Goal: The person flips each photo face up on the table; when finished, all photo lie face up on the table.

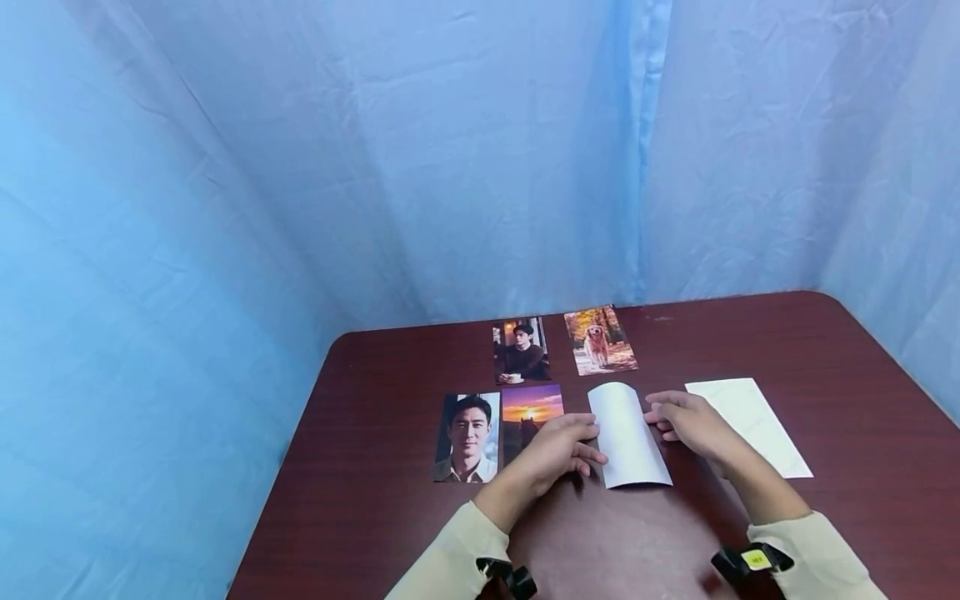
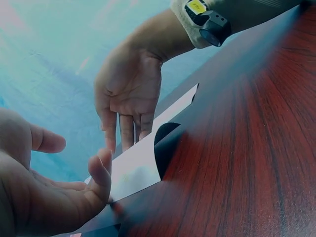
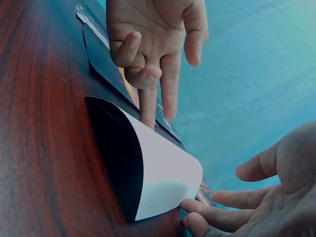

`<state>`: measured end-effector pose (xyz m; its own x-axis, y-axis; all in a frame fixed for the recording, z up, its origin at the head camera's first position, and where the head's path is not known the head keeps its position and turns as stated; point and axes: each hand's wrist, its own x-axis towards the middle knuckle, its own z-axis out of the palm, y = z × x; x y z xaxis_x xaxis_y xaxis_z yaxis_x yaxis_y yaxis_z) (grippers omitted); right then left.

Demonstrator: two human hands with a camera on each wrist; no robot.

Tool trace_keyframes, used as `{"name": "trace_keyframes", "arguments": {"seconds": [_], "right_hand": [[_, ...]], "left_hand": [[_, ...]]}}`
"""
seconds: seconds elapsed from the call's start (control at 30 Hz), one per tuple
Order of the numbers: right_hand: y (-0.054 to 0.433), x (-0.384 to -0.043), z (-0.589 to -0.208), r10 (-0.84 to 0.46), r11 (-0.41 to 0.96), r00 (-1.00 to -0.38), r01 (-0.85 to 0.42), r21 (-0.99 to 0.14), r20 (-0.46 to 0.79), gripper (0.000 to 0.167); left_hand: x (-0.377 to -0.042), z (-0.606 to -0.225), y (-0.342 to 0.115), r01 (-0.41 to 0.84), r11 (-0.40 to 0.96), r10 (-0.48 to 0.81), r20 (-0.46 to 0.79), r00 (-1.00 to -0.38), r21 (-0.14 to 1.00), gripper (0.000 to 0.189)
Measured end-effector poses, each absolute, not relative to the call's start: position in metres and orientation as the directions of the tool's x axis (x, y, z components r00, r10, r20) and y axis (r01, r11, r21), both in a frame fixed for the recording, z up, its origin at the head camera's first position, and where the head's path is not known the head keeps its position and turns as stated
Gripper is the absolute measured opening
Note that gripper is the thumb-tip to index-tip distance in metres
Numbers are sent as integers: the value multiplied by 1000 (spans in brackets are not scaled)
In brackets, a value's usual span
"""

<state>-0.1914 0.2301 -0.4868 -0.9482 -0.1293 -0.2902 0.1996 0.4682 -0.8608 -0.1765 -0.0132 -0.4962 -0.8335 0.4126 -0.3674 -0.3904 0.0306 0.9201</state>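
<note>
A white-backed photo card (image 1: 630, 437) lies with its blank side up, bowed into an arch above the table. Its dark underside shows beneath the raised middle in both wrist views. My left hand (image 1: 555, 454) is at the card's left edge, its fingertips touching there and the thumb apart. At the opposite edge, my right hand (image 1: 693, 423) has loosely bent fingers against the card (image 3: 165, 173), thumb held away. Neither hand pinches it. A second blank white card (image 1: 750, 423) lies flat, partly behind the right forearm.
Face-up photos lie left and behind: a portrait (image 1: 467, 437), a sunset picture (image 1: 528, 404) partly covered by the left hand, a person with a cup (image 1: 521, 350) and a dog (image 1: 600, 340). Blue curtains (image 1: 487, 167) hang around the dark red table (image 1: 360, 467).
</note>
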Motion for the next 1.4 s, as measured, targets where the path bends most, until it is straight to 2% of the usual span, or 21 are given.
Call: {"name": "trace_keyframes", "arguments": {"seconds": [0.47,1.17,1.4], "right_hand": [[226,-189,-485,-127,414,-949,213,-885,-288,52],[227,-188,-490,-105,387,-953,223,-895,-283,51],[230,-189,-493,-52,480,-975,165,-861,-216,55]], "left_hand": [[-169,-489,-7,-267,194,406,-325,-854,944,54],[-164,-490,2,-222,264,396,-315,-863,939,56],[-162,-487,5,-219,326,366,-336,-868,920,54]]}}
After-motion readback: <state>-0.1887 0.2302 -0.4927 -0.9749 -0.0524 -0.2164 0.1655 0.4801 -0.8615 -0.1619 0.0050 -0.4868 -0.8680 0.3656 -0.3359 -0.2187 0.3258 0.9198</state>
